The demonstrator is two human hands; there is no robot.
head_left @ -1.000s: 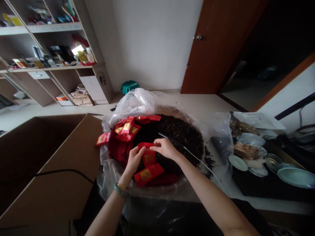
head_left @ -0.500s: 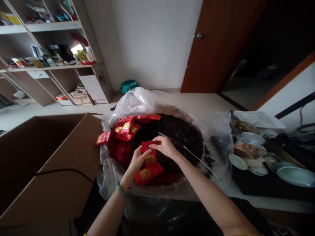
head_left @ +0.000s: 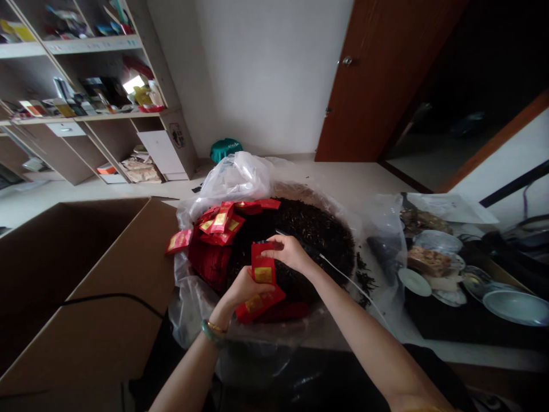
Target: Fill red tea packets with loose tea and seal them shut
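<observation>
A small red packet (head_left: pixel 262 260) with a gold label stands upright in front of me. My left hand (head_left: pixel 245 289) is closed around its lower part, the thumb across the front. At its top edge my right hand (head_left: pixel 289 253) pinches the packet, and a bit of dark stuff shows at the mouth. Beneath it lies a second red packet (head_left: pixel 253 309), overlapping the first. Dark, dry leaf-like material (head_left: pixel 319 226) fills a wide container lined with clear plastic (head_left: pixel 189 309). More red packets (head_left: pixel 221 220) are heaped on its left side.
An open cardboard box (head_left: pixel 124 269) stands at left. A dark device with a white cable (head_left: pixel 343 272) lies on the leaves, partly behind my right hand. Dishes (head_left: pixel 514 306) and plastic bags sit on a dark surface at right. Behind are shelves (head_left: pixel 94 46) and a brown door (head_left: pixel 377 74).
My left hand has slid down to the packet's lower part, uncovering its front. The packet stands straighter, and my right hand has shifted slightly to the right along its top.
</observation>
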